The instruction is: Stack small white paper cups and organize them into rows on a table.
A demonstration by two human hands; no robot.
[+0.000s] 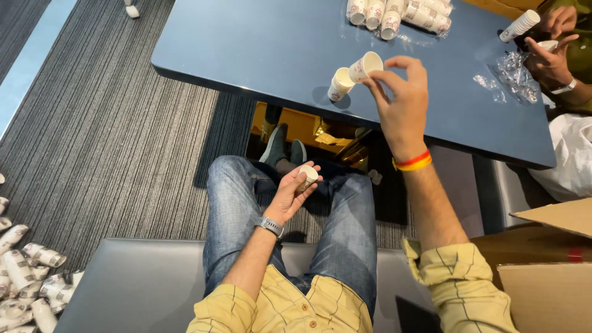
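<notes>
L hand (295,192) sat over the lap, fingers curled round a small paper cup (308,177), rim up past the fingertips. R hand (399,105) was farther out over the blue table (246,43), thumb & forefinger pinching a tilted cup (365,66); just beyond its fingertips stood a short cup stack (339,84), maybe touching it. Far R, another person's hands (550,52) held more cups.

We hold one paper cup (365,65) tilted in our raised right hand (401,105), just beside a short cup stack (340,84) lying on the blue table (246,49). Our left hand (291,196), above our lap, grips another small cup (307,177). A co-worker's hands (552,55) handle cups at the table's far corner.
</notes>
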